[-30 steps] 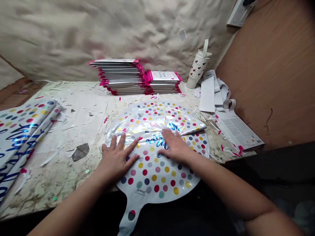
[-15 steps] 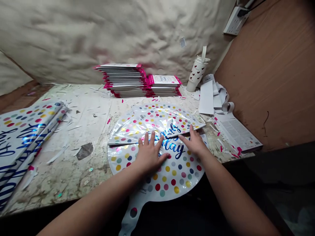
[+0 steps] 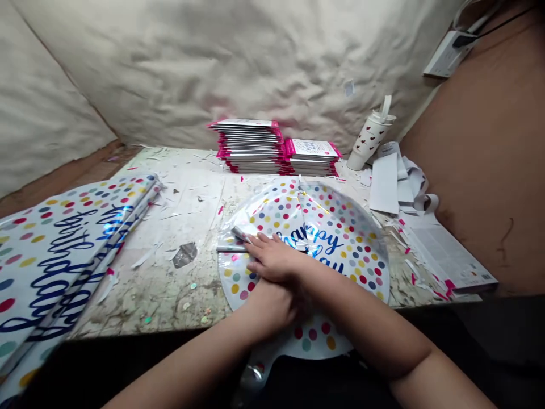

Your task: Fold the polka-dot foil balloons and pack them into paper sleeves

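A flat foil balloon (image 3: 315, 218) with coloured dots and blue "happy" lettering lies in front of me, partly folded at its left side. Its tail hangs past the table's front edge. My right hand (image 3: 275, 258) reaches across to the left, its fingers stretched out on the folded foil strip. Under it, my left hand (image 3: 270, 309) rests on the balloon, its wrist crossed by the right one. The left fingers are mostly hidden.
More dotted foil balloons (image 3: 72, 238) lie at the left. Pink-edged packs (image 3: 251, 147) stand in two stacks at the back. A white tumbler (image 3: 369, 139), paper strips (image 3: 384, 182) and a flat box (image 3: 451, 250) are at the right. Paper scraps litter the table (image 3: 170, 301).
My right hand has crossed leftward over my left hand to the balloon's left side. The fold that spanned the balloon now lies open at the right. The view has shifted left.
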Tool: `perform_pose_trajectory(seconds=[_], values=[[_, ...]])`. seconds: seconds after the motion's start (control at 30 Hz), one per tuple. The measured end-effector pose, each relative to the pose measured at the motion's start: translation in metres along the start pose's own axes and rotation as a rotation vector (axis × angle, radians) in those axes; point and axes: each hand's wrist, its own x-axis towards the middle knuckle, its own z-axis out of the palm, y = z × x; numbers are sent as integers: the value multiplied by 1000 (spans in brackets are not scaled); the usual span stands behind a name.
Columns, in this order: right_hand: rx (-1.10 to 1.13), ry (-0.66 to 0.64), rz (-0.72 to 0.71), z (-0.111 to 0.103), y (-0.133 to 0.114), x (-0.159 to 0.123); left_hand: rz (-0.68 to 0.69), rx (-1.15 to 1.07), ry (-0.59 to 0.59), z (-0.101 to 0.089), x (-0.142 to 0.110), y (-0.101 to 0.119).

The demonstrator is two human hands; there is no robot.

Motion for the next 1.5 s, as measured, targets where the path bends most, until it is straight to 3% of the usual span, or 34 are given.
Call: perform_pose_trajectory(seconds=[0.1, 0.23, 0.37, 0.43, 0.53, 0.63, 0.73, 0.83, 0.93, 1.0, 1.03, 1.1, 1.2, 1.27, 1.37, 1.5], values=[[48, 31, -32, 6, 7, -2, -7, -4, -9, -20, -34, -18], [127, 205, -60, 13, 9, -1, -144, 296, 213, -38, -55, -78], [36, 375, 0, 16, 9, 5, -77, 499, 100, -52, -50, -128], [-22, 431, 83, 19, 6, 10, -77, 528, 93, -61, -44, -130], [-74, 486, 168, 26, 1, 21, -86, 552, 263, -67, -36, -104], [-113, 536, 214, 23, 4, 22, 11, 468, 299, -52, -32, -74], [-129, 675, 317, -10, 31, -8, -71, 363, 198, -23, -31, -71], [-153, 945, 512, -68, 75, -74, -242, 274, 109, -4, -31, -87], [-306, 1350, 788, -109, 105, -143, -286, 212, 33, -3, -29, -97], [-450, 1477, 828, -111, 105, -171, -296, 184, 31, -11, -25, -97], [-498, 1470, 772, -104, 99, -179, -301, 153, 46, -16, -23, -96], [-488, 1324, 520, -78, 80, -183, -345, 47, 122, -28, -18, -97], [-337, 999, 16, -25, 54, -173, -534, -202, 364, -44, -16, -108], [-286, 824, -190, 8, 46, -166, -660, -405, 515, -49, -17, -119], [-290, 693, -265, 44, 49, -159, -755, -689, 596, -51, -12, -133], [-254, 639, -211, 61, 57, -157, -821, -908, 521, -52, 19, -137]])
